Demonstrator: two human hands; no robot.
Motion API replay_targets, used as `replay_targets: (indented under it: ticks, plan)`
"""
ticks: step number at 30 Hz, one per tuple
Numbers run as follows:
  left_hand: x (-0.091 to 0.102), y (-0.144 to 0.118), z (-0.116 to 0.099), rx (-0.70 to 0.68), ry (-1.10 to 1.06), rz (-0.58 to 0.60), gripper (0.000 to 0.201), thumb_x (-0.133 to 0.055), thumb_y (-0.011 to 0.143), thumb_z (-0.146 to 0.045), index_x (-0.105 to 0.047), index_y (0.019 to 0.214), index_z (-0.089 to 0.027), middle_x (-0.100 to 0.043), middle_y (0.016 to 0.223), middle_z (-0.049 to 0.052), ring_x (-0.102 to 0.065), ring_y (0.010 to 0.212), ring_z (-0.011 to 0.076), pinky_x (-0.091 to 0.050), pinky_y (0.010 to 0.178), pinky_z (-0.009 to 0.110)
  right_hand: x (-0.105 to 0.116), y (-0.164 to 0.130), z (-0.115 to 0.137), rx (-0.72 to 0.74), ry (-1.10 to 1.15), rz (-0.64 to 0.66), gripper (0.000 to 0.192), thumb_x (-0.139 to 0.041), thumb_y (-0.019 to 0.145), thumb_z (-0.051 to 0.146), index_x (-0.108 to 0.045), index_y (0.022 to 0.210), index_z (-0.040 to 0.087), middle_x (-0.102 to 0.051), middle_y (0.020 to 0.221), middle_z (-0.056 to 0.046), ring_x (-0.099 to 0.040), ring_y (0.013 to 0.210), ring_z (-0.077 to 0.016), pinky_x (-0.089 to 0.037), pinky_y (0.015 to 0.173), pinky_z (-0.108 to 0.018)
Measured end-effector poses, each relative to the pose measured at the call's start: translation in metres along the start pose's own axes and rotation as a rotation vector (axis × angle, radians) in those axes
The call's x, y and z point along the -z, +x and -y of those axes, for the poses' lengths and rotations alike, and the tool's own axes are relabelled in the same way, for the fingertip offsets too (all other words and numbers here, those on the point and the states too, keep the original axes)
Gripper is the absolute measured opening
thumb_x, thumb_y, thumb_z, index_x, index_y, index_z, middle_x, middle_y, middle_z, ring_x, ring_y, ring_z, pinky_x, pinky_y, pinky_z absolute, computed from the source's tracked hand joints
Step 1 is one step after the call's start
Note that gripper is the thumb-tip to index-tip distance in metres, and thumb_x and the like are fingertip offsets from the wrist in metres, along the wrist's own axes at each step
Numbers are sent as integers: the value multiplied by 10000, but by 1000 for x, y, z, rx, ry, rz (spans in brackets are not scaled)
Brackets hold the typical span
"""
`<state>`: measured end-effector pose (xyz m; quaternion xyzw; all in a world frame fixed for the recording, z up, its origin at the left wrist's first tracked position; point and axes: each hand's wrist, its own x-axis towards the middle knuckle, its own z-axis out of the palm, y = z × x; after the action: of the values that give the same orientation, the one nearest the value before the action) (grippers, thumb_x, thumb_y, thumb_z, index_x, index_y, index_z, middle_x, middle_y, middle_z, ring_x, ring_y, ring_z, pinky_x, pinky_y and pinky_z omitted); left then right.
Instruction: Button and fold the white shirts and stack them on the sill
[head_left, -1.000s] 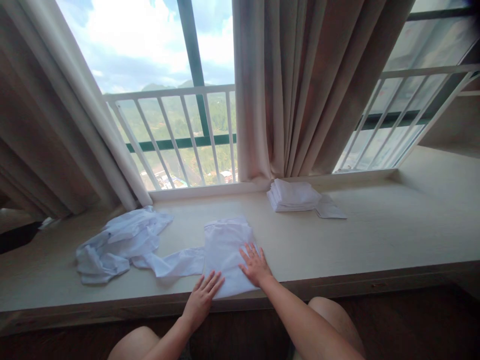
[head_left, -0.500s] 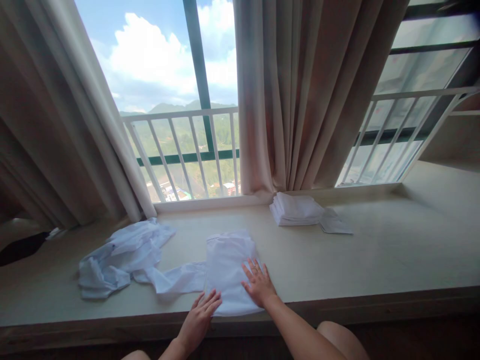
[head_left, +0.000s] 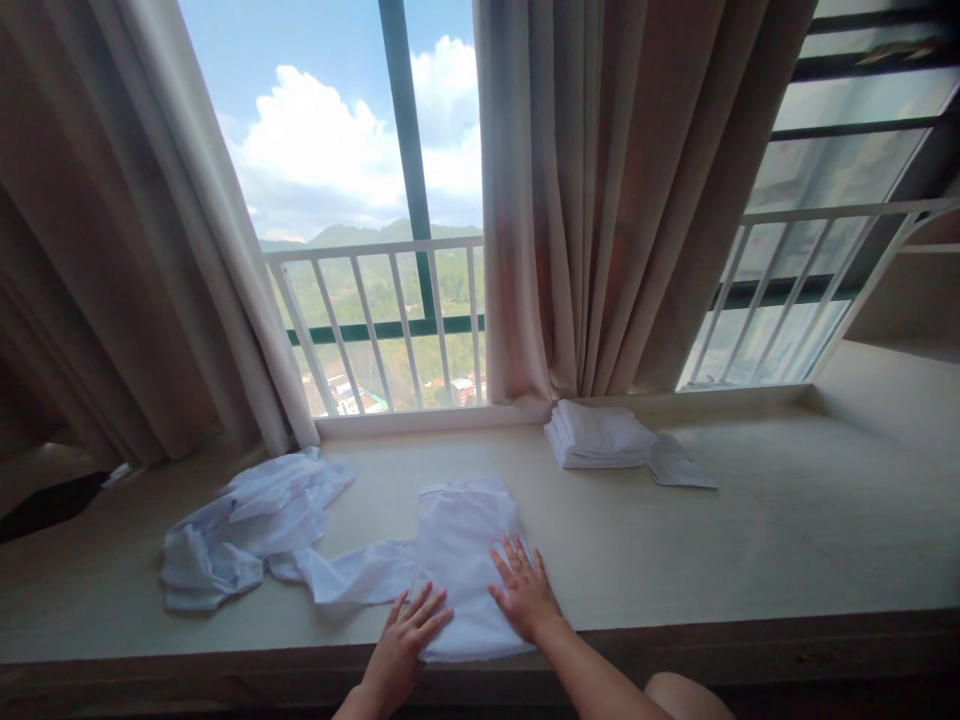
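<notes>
A white cloth (head_left: pixel 461 535), folded into a rough rectangle, lies flat near the front edge of the ledge. My right hand (head_left: pixel 525 590) rests on its right side with the fingers spread. At its lower left corner, my left hand (head_left: pixel 409 635) lies with fingers stretched out, the tips touching the fabric. A crumpled heap of white cloth (head_left: pixel 255 520) sits to the left, and a strip of white fabric (head_left: pixel 356 575) runs from it to the folded piece. Whether the strip joins the folded piece cannot be made out.
Farther back on the right is a stack of folded white cloths (head_left: pixel 596 435), with a small flat grey-white piece (head_left: pixel 679 463) beside it. A dark flat object (head_left: pixel 56 505) lies at the far left of the pale ledge (head_left: pixel 810 530). Curtains (head_left: pixel 570 200) and a white railing (head_left: pixel 375 250) stand behind.
The view has tilted up a little, so everything sits lower in the picture. Both hands remain on the folded cloth, the left with its fingers spread slightly wider.
</notes>
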<state>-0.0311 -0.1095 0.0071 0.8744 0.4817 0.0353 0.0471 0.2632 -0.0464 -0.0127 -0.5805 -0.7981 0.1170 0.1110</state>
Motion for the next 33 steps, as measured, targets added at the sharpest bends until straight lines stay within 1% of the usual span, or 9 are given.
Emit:
replay_targets:
  ticks: [4, 7, 11, 15, 20, 24, 26, 29, 33]
  plan:
    - [4, 2, 2, -6, -91, 46, 982, -458, 562, 40, -543, 1427, -415, -403, 1600, -100, -314, 1522, 236, -255, 1240, 553, 0, -9, 1, -17, 15, -2, 647, -426, 1002, 528, -242, 1602, 370, -119, 1702, -28, -106, 1575, -311, -55, 1237, -611]
    - [6, 1, 2, -37, -136, 30, 853, -498, 646, 6, -568, 1397, -391, -473, 1565, -69, -351, 1505, 249, -242, 1245, 561, 3, -16, 2, -27, 35, 15, 652, -424, 998, 550, -240, 1600, 380, -117, 1701, -20, -100, 1577, -301, -44, 1238, -619]
    - [15, -1, -1, -89, -193, -48, 556, -578, 849, -163, -594, 1367, -361, -562, 1502, -15, -391, 1483, 267, -268, 1245, 543, 13, -26, 6, -68, 88, 73, 617, -426, 995, 554, -301, 1580, 398, -138, 1696, -7, -115, 1573, -307, -34, 1225, -659]
    - [28, 2, -7, -91, -251, -179, 327, -590, 945, -344, -662, 1262, -307, -631, 1424, 51, -438, 1454, 280, -297, 1244, 518, 28, -41, 7, -31, 234, 110, 591, -305, 1005, 653, -373, 1546, 425, -260, 1668, 9, -167, 1564, -307, -41, 1215, -692]
    - [36, 10, -10, -76, -383, -286, 284, -532, 990, -380, -687, 1197, -262, -716, 1291, 68, -554, 1362, 247, -354, 1225, 451, 39, -63, -5, 63, 492, 90, 568, -245, 1018, 652, -538, 1445, 419, -452, 1580, 2, -282, 1533, -293, -99, 1234, -667]
    - [46, 11, -12, 62, -551, -378, 336, -507, 993, -450, -721, 1181, -272, -729, 1262, 76, -665, 1218, 250, -512, 1088, 377, 36, -76, -30, 32, 704, -19, 629, -163, 1041, 579, -613, 1402, 328, -576, 1480, -54, -441, 1455, -261, -202, 1261, -565]
    - [54, 10, -14, 134, -645, -414, 353, -498, 993, -479, -738, 1141, -266, -760, 1171, 79, -706, 1124, 253, -555, 1014, 364, 38, -80, -40, 28, 762, -37, 604, -201, 1040, 553, -620, 1396, 303, -588, 1468, -59, -479, 1428, -254, -287, 1243, -522]
    - [66, 8, -17, 210, -764, -463, 363, -489, 994, -493, -744, 1026, -237, -779, 989, 69, -729, 951, 244, -587, 886, 343, 45, -82, -44, 120, 733, -9, 497, -394, 1004, 455, -547, 1456, 317, -489, 1558, -40, -422, 1467, -246, -311, 1228, -507]
    - [71, 6, -15, 295, -825, -539, 409, -507, 972, -541, -731, 954, -199, -770, 919, 71, -714, 838, 231, -580, 795, 323, 47, -78, -35, 300, 445, 29, 823, -635, 837, 397, -325, 1590, 281, -193, 1690, -84, -145, 1566, -304, -108, 1245, -607]
